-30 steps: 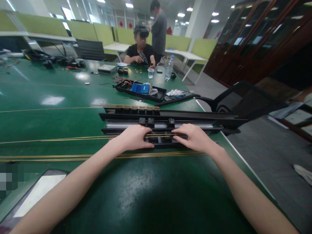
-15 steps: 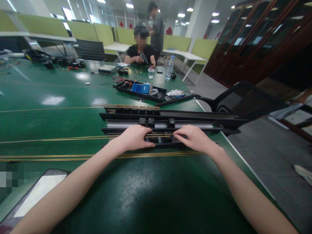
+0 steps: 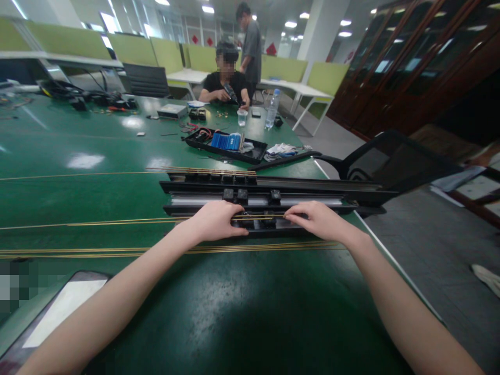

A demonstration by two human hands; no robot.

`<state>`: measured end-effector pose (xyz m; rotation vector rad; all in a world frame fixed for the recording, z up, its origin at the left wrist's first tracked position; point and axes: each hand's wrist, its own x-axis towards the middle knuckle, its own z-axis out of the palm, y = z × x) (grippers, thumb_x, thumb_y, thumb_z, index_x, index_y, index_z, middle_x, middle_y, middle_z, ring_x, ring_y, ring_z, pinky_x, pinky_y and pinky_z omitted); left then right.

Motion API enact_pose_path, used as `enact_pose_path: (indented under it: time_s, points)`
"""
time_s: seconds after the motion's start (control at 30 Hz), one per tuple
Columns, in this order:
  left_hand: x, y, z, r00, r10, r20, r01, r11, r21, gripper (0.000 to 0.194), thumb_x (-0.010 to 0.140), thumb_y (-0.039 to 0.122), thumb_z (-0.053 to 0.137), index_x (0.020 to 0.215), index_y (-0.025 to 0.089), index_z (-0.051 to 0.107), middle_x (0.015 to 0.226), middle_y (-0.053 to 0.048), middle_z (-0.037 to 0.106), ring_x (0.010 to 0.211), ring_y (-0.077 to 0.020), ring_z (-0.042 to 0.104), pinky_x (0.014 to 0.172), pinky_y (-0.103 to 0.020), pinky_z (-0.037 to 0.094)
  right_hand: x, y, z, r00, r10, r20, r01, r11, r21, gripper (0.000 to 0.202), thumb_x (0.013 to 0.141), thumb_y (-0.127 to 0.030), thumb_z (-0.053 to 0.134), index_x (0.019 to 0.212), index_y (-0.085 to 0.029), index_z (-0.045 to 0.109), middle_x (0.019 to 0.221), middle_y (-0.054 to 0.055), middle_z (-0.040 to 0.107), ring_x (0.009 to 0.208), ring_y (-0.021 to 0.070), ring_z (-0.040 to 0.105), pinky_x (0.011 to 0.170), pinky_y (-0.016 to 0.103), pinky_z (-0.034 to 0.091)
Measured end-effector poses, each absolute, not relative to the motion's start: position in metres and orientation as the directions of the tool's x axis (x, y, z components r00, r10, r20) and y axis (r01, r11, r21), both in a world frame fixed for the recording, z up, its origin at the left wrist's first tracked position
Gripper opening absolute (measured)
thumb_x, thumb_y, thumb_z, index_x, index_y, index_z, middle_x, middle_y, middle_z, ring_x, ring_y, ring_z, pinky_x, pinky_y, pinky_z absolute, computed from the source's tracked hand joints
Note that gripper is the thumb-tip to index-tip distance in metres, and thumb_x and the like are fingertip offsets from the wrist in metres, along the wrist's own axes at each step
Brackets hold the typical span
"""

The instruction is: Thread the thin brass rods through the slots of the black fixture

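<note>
Rod positioning, I judge: my right hand point(image 3: 321, 221) pinches a brass-coloured rod point(image 3: 260, 216); my left hand point(image 3: 216, 221), digits parted, straddles the black rail point(image 3: 281, 234); next calls for steady alignment.

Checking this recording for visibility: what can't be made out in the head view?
In the head view:
Black rail: partly hidden by the left hand.
Gold rod: right tip hidden by the right hand.
Front rods: cut off at the left edge.
Flat device: partly behind left forearm; cut off by left edge.
Blue object: lettering too small.
</note>
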<state>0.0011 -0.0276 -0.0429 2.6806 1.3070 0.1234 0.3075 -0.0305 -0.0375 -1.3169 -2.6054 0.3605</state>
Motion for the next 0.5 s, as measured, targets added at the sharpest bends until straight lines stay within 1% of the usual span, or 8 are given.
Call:
enact_pose_path:
  time_s: [0.07,0.27,0.5]
  points:
    - [0.001,-0.027,-0.043,0.616,0.788,0.004,0.775,-0.606,0.176,0.062,0.081,0.069,0.055,0.119,0.021,0.067,0.108,-0.011,0.076,0.095,-0.0289,0.071,0.078,-0.035,0.052,0.310,-0.030,-0.036,-0.575,0.817,0.045,0.760,0.553,-0.342,0.026,0.096,-0.035,0.052,0.098,-0.025,0.076,0.095,0.002,0.078,0.085,0.0213,0.071,0.073,0.031,0.049]
    - [0.001,-0.028,-0.044,0.609,0.793,0.000,0.782,-0.600,0.169,0.066,0.081,0.069,0.055,0.124,0.021,0.065,0.111,-0.011,0.075,0.097,-0.0292,0.071,0.081,-0.036,0.052,0.315,-0.030,-0.031,-0.535,0.844,-0.022,0.780,0.484,-0.397,0.029,0.095,-0.039,0.051,0.095,-0.025,0.076,0.089,0.002,0.078,0.079,0.0210,0.070,0.071,0.031,0.050]
    - [0.000,-0.027,-0.043,0.610,0.792,-0.003,0.781,-0.601,0.170,0.065,0.081,0.069,0.056,0.125,0.022,0.065,0.113,-0.011,0.075,0.099,-0.0292,0.071,0.082,-0.036,0.052,0.323,-0.030,-0.026,-0.498,0.862,-0.098,0.785,0.400,-0.473,0.032,0.094,-0.042,0.051,0.091,-0.022,0.076,0.088,0.003,0.078,0.081,0.0219,0.070,0.073,0.032,0.051]
